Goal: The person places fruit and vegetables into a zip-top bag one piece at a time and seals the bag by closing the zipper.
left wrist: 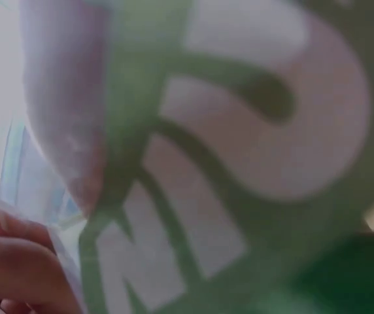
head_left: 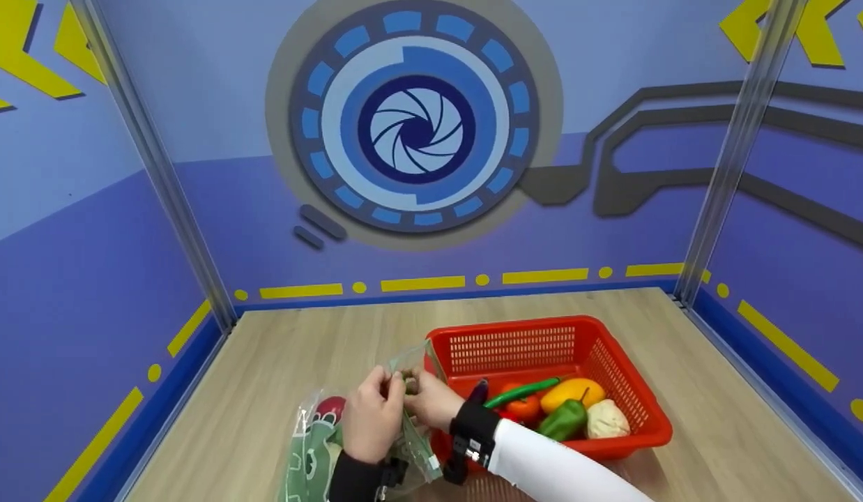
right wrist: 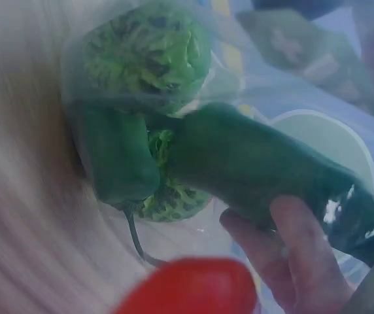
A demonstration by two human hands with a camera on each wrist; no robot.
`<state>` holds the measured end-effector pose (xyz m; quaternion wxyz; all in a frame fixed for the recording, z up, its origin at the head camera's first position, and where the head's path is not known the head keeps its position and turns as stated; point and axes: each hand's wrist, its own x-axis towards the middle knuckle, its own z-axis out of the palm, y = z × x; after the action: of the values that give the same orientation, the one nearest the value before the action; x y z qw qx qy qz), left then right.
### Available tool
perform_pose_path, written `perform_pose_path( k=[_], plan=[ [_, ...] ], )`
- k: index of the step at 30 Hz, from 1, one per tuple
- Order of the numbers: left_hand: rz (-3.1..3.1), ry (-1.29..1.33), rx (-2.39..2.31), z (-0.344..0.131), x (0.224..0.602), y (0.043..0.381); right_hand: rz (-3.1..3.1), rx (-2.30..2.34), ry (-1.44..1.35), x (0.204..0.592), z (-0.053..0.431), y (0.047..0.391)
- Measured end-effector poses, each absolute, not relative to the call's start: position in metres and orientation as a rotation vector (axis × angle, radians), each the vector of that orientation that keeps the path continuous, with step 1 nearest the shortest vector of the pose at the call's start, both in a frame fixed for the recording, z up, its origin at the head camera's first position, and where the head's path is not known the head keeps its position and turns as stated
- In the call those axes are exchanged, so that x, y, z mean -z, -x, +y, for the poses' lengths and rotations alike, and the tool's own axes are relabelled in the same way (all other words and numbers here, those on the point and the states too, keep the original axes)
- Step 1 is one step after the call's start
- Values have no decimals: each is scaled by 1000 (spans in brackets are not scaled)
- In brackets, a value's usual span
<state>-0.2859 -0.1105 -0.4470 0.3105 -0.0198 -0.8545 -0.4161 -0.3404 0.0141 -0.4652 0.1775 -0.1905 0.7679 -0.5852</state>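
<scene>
- Bag [head_left: 320, 446], clear plastic w/ green print, lies on wooden table [head_left: 278, 362] just left of red basket [head_left: 613, 390]; its open top edge is lifted beside basket's near-left corner.
- I see left hand [head_left: 371, 418] w/ fingers curled, pinching bag's top edge; wrist cam blurred, shows only print + fingertips.
- Right hand [head_left: 431, 401] meets left at same edge, fingers closed on the plastic.
- Rt wrist cam: green veg [right wrist: 239, 157] inside bag, incl. a leafy one [right wrist: 151, 49]; red item [right wrist: 190, 284] near bottom edge, blurred.
- Basket holds yellow pepper [head_left: 572, 392], green pepper [head_left: 564, 418], tomato [head_left: 523, 406], white piece [head_left: 607, 418], long green chilli [head_left: 522, 392].
</scene>
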Motion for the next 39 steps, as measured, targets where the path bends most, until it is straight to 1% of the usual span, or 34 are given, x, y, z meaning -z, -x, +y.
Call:
perform_pose_path(
  k=[11, 20, 28, 35, 39],
  plan=[
    [-2268, 72, 1116, -111, 445, 283, 2147, 1670, 670, 467, 14, 341],
    [-2283, 51, 1091, -111, 448, 285, 2042, 1730, 686, 462, 19, 342],
    [-2286, 54, 1101, -111, 448, 285, 2084, 1711, 641, 458, 26, 346],
    [-2314, 32, 1084, -110, 447, 286, 2157, 1670, 841, 450, 42, 356],
    [-2307, 31, 1089, -110, 447, 287, 2198, 1644, 885, 447, 55, 362]
  ],
)
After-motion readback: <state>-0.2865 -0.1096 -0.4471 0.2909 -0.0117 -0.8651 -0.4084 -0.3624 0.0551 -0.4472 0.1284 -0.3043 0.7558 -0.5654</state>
